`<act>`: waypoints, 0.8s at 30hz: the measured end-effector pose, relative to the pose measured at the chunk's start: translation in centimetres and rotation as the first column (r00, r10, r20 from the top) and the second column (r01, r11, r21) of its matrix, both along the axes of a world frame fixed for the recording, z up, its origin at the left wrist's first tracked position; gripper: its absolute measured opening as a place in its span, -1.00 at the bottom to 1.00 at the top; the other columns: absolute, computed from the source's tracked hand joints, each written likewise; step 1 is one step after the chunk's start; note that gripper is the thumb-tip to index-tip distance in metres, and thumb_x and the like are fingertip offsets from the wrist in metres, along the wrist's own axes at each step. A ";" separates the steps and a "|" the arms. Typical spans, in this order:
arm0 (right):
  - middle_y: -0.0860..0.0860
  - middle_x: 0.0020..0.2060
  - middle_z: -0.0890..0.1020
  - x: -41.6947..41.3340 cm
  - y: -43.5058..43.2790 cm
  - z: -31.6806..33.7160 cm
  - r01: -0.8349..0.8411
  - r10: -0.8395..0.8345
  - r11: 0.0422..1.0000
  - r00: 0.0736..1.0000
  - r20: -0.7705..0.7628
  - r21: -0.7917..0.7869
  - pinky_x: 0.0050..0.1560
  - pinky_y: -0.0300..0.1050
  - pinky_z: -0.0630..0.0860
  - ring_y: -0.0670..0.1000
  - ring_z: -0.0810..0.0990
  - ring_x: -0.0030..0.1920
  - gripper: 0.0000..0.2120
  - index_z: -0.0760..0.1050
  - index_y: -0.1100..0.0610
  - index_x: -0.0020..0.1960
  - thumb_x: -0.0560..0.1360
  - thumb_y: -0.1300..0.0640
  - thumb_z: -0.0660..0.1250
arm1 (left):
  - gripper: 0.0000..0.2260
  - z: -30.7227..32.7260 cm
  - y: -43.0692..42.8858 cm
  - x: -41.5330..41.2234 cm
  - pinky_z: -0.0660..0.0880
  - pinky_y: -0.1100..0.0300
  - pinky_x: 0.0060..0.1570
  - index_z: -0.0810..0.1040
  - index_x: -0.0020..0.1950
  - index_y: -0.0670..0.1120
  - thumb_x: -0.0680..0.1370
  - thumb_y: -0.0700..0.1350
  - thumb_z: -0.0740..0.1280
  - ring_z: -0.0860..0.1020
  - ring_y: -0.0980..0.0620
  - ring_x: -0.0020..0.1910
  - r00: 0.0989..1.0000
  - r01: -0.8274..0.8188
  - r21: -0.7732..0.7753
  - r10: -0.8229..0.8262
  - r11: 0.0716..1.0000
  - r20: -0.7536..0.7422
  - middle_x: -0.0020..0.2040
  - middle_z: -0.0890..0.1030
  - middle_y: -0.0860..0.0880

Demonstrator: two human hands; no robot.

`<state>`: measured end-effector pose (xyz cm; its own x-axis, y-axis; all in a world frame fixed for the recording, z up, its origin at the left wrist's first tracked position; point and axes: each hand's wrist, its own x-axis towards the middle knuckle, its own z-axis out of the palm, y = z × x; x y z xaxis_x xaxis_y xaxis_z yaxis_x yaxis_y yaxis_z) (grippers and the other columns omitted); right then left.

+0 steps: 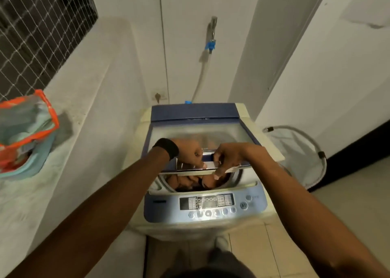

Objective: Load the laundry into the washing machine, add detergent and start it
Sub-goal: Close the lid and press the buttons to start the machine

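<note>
Head view: top-loading washing machine (211,229), lid (196,133) half-folded over the drum. Left hand (190,152) and right hand (229,156) sit side by side, fingers curled round the lid's front edge. Laundry (187,182) is in the drum, just below that edge. Orange-teal pouch (25,125), probably detergent, is on the tabletop (84,109) at left, well apart. Opening or closing: cannot tell. Either way: move both hands evenly, keep fingertips clear of the fold hinge and rim, trap no cloth.
</note>
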<state>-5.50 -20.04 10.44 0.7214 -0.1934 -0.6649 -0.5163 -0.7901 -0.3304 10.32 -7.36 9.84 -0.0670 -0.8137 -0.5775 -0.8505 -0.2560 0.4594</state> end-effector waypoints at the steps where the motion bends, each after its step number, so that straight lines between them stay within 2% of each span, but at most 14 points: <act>1: -0.09 -0.13 0.65 -0.5 0.6 -0.9 0.002 -0.002 1.000 1.000 -0.019 0.003 -0.07 -0.14 0.48 -0.02 0.59 -0.09 -0.64 0.65 0.03 -0.06 0.38 -0.23 0.58 | -0.71 -1.3 0.3 -0.6 0.44 0.10 -0.08 0.58 -0.13 -0.08 0.62 0.12 0.40 0.49 0.00 -0.20 1.000 0.014 0.005 -0.014 1.000 0.010 -0.18 0.58 -0.05; 4: -0.09 -0.17 0.64 -1.7 1.7 -3.7 0.059 -0.059 0.998 0.998 -0.036 0.016 -0.08 -0.15 0.49 -0.03 0.59 -0.13 -0.66 0.62 0.02 -0.08 0.53 -0.26 0.41 | -0.77 -4.7 1.3 -1.9 0.42 0.10 -0.06 0.56 -0.09 -0.07 0.63 0.07 0.41 0.49 -0.04 -0.14 0.998 0.026 -0.007 -0.025 1.000 0.053 -0.12 0.58 -0.08; 6: -0.01 -0.17 0.61 -2.4 2.2 -5.6 0.097 -0.097 0.995 0.995 -0.013 0.005 -0.03 -0.09 0.48 0.06 0.56 -0.12 -0.64 0.62 0.14 -0.04 0.61 -0.16 0.34 | -0.78 -6.7 2.0 -2.7 0.42 0.09 -0.04 0.54 -0.08 -0.07 0.62 0.06 0.41 0.51 -0.09 -0.11 0.995 0.018 -0.038 -0.014 0.999 0.102 -0.10 0.57 -0.08; 10: 0.05 -0.01 0.63 -3.0 3.3 -8.2 0.116 -0.116 0.993 0.993 0.017 -0.009 0.05 -0.08 0.45 0.08 0.57 0.01 -0.68 0.65 0.15 0.13 0.65 -0.09 0.32 | -0.77 -9.6 3.1 -3.7 0.38 0.08 -0.04 0.51 -0.07 -0.08 0.62 0.06 0.41 0.52 -0.11 -0.05 0.990 -0.047 -0.089 0.058 0.995 0.128 -0.03 0.60 -0.11; 13: 0.11 0.07 0.68 -3.4 3.9 -9.8 0.150 -0.150 0.989 0.988 0.032 -0.008 0.14 -0.01 0.50 0.15 0.61 0.08 -0.65 0.65 0.19 0.13 0.65 -0.09 0.31 | -0.74 -11.1 3.9 -4.4 0.32 0.13 -0.06 0.54 0.05 -0.09 0.63 0.11 0.36 0.57 -0.12 0.10 0.976 -0.039 -0.127 0.065 0.991 0.209 0.12 0.63 -0.10; 17: 0.14 0.06 0.70 -3.8 4.0 -11.4 0.193 -0.190 0.981 0.977 0.098 -0.021 0.15 0.01 0.53 0.16 0.63 0.09 -0.66 0.66 0.21 0.12 0.64 -0.07 0.34 | -0.75 -12.1 4.6 -4.8 0.36 0.11 -0.07 0.42 -0.06 0.00 0.63 0.14 0.34 0.58 -0.13 0.09 0.962 -0.081 -0.178 0.123 0.981 0.245 0.12 0.64 -0.10; 21: 0.14 0.04 0.68 -5.1 4.9 -12.2 0.189 -0.152 0.975 0.951 0.269 -0.118 0.05 -0.03 0.49 0.19 0.62 0.08 -0.70 0.66 0.19 0.07 0.64 -0.05 0.33 | -0.75 -12.5 5.8 -5.7 0.41 0.06 -0.04 0.54 0.06 -0.08 0.66 0.11 0.31 0.59 -0.14 0.09 0.949 -0.142 -0.261 0.207 0.955 0.239 0.10 0.64 -0.10; 24: 0.15 0.23 0.59 -7.2 6.5 -13.3 0.237 -0.132 0.956 0.873 0.470 -0.173 0.26 0.06 0.45 0.20 0.53 0.24 -0.68 0.63 0.15 0.29 0.63 0.00 0.35 | -0.76 -13.2 7.2 -6.9 0.44 0.01 -0.03 0.54 0.13 -0.12 0.69 0.05 0.26 0.58 -0.17 0.11 0.933 -0.211 -0.366 0.298 0.906 0.201 0.11 0.62 -0.11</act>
<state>-12.71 -13.53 -2.87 0.8675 -0.4543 -0.2027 -0.4970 -0.7739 -0.3925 3.45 -0.18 -3.37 0.2773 -0.9302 -0.2403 -0.8733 -0.3483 0.3406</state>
